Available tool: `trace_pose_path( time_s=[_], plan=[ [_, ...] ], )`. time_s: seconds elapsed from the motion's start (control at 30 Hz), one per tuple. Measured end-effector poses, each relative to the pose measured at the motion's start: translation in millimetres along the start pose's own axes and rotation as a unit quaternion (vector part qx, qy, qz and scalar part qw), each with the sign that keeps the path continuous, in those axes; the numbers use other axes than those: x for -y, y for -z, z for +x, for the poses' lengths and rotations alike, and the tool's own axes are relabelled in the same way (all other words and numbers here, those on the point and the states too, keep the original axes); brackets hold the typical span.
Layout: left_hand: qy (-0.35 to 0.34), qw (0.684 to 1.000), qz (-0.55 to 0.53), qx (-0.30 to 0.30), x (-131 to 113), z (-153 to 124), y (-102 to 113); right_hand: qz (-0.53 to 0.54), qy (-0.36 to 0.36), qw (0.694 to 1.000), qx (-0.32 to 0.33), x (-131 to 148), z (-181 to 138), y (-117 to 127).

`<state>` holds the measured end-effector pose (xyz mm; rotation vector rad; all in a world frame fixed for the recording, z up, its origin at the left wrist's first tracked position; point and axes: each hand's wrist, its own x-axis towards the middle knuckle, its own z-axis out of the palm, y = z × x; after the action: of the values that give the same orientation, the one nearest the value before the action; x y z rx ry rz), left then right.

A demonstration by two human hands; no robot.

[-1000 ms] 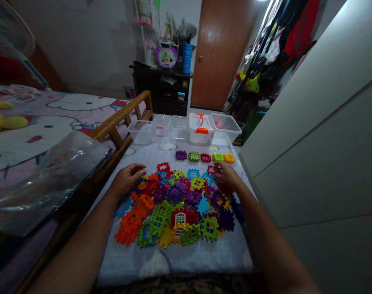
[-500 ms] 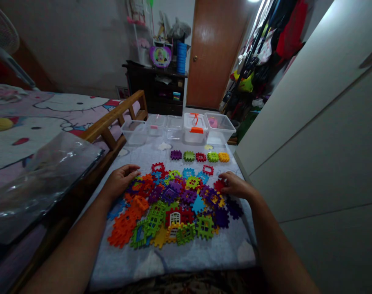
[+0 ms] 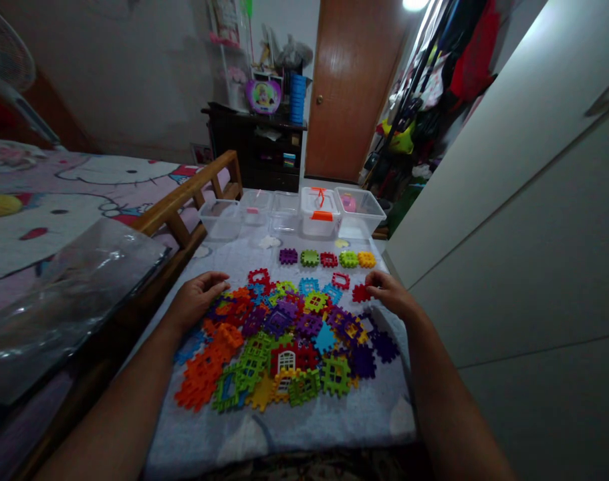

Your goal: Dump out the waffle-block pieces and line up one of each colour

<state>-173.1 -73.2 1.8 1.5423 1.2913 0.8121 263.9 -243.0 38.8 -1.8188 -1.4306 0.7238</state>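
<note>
A heap of plastic interlocking building tiles [image 3: 284, 321] in orange, green, purple, red, blue and yellow covers the middle of the cloth. At its left edge rests my left hand [image 3: 200, 298], thumb and fingers apart, holding nothing, beside orange and dark purple tiles. On the right, my right hand [image 3: 387, 294] pinches a flat red tile [image 3: 361, 292] by its right side, low over the cloth. A red frame-shaped tile [image 3: 341, 280] lies just left of it. Dark purple tiles [image 3: 384, 345] lie below that hand.
Behind the heap, a row of small block shapes [image 3: 309, 258] in purple, green, red and yellow spans the cloth. Farther back stand clear plastic bins [image 3: 220, 220] and a lidded box with orange clips [image 3: 321, 215]. A wooden bed rail [image 3: 184, 194] borders the left, a pale cabinet [image 3: 509, 220] the right.
My right hand has moved slightly up and right, drawing the red tile away from the heap's edge. My left hand stays where it was.
</note>
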Motion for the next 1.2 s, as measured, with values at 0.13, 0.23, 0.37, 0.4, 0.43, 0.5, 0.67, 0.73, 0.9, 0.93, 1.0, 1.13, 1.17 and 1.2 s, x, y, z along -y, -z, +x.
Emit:
trace_pose_path(
  time_s=[0.13,0.23,0.37,0.4,0.43,0.5,0.67,0.73,0.9,0.93,1.0,1.13,1.17,1.2],
  plan=[
    [-0.003,1.000,0.001,-0.002,-2,-1,0,-0.096,0.062,0.980,-0.162,-11,4,-10],
    [-0.005,1.000,0.000,-0.004,0,0,0,-0.182,0.060,0.970,-0.152,-20,1,-16],
    [-0.006,1.000,0.003,0.002,4,2,1,-0.246,0.051,0.968,-0.019,-24,-6,-15],
    [-0.007,1.000,0.003,0.005,5,2,1,-0.252,0.048,0.967,-0.003,-24,-7,-15],
    [-0.007,1.000,0.003,0.006,6,3,1,-0.259,0.040,0.965,-0.002,-24,-7,-14],
    [-0.008,1.000,0.004,0.010,8,3,2,-0.282,0.014,0.959,-0.027,-23,-6,-15],
    [-0.010,1.000,-0.001,0.015,12,5,3,-0.338,-0.056,0.939,-0.041,-22,-2,-19],
    [-0.014,1.000,0.000,0.016,15,6,3,-0.328,-0.060,0.942,-0.036,-19,1,-18],
    [-0.013,1.000,0.001,0.015,14,5,3,-0.230,0.026,0.972,-0.027,-1,19,-17],
    [-0.012,1.000,0.000,0.013,11,4,3,-0.226,0.041,0.973,-0.019,3,25,-19],
    [-0.013,1.000,0.004,0.006,6,2,3,-0.241,0.051,0.969,0.001,9,36,-24],
    [-0.015,1.000,0.012,0.000,-1,-1,1,-0.289,0.033,0.956,0.039,15,51,-34],
    [-0.013,1.000,0.012,0.001,-2,-1,1,-0.299,0.032,0.953,0.046,15,53,-36],
    [-0.011,1.000,0.010,0.001,-2,-1,1,-0.309,0.032,0.949,0.051,15,54,-37]
  ],
)
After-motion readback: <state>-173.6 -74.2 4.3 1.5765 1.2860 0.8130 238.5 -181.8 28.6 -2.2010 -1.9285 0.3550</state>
